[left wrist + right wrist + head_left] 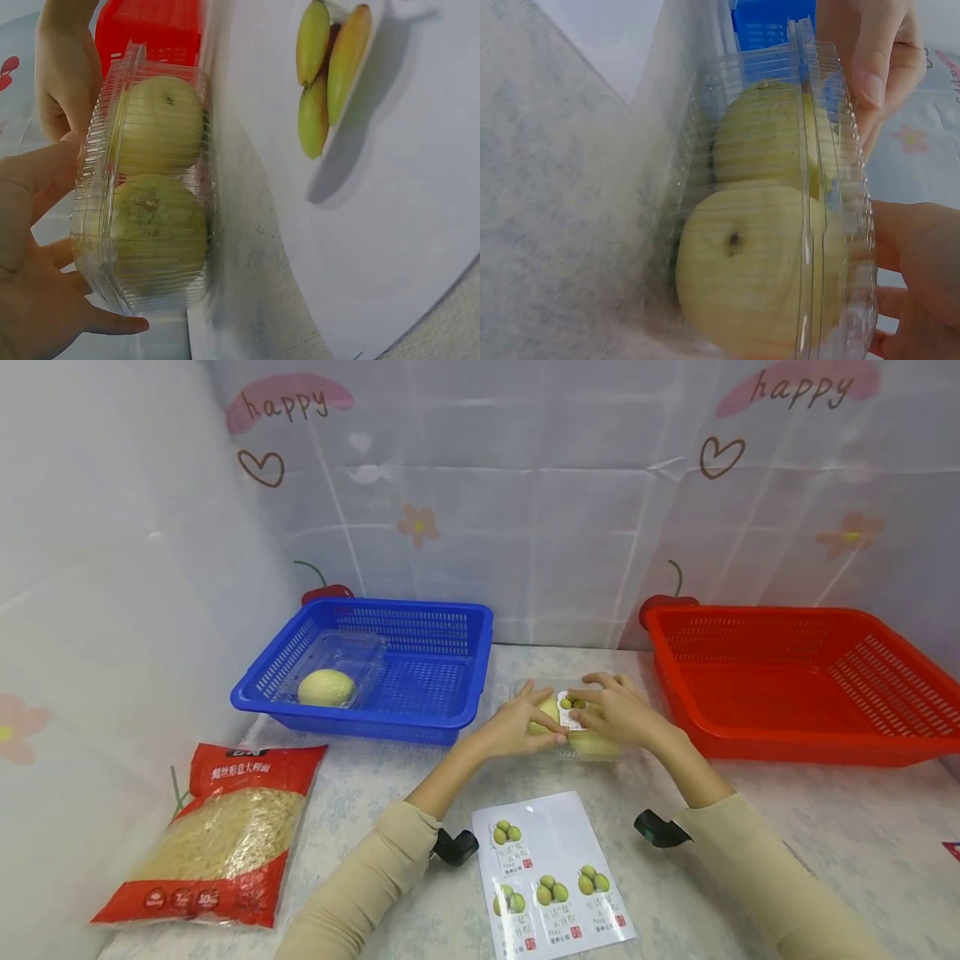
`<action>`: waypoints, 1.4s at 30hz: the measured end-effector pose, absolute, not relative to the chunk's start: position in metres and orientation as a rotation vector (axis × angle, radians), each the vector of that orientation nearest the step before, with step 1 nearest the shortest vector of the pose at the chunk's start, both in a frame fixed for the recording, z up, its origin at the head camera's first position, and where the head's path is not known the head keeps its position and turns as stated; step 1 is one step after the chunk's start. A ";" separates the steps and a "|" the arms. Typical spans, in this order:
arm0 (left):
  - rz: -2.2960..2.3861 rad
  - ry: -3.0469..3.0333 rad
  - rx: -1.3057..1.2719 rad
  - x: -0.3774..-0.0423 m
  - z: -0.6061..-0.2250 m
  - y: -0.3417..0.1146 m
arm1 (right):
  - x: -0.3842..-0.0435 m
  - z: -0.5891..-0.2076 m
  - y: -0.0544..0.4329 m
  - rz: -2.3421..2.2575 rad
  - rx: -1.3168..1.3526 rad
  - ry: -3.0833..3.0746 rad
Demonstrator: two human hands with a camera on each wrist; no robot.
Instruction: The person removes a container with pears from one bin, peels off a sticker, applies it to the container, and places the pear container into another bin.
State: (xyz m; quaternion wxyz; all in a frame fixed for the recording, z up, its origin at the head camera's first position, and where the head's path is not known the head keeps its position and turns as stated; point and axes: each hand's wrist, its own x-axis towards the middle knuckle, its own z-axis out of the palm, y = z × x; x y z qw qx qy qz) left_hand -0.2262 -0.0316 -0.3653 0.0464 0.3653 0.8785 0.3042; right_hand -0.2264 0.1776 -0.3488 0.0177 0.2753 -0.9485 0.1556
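Observation:
A clear plastic clamshell box (596, 750) stands on the table between the two baskets, its lid down. Inside are pale yellow-green melons (157, 232), two of them plain in each wrist view. On the lid lies a white sticker (572, 712) with a green fruit picture. My left hand (513, 725) rests on the lid from the left with fingers spread, its fingertips by the sticker's edge. From the right, my right hand (618, 712) reaches over the lid, its extended fingers touching the sticker. Both hands also show beside the box in the wrist views.
A sheet of similar fruit stickers (551, 877) lies in front of the box. A blue basket (375, 722) at the left holds an open clear box (352, 647) with one melon. At the right stands a red basket (795, 739). A red-and-clear pasta bag (225, 835) lies front left.

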 end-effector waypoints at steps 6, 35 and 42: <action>0.808 2.803 1.127 -0.220 -0.369 -0.030 | -0.214 -0.356 0.193 0.637 0.862 -2.842; 1.513 2.744 0.424 -0.249 -0.392 -0.025 | -0.140 -0.391 0.193 2.358 -0.100 -2.653; 1.403 2.836 0.358 -0.235 -0.389 -0.026 | -0.153 -0.382 0.189 2.483 -0.163 -2.522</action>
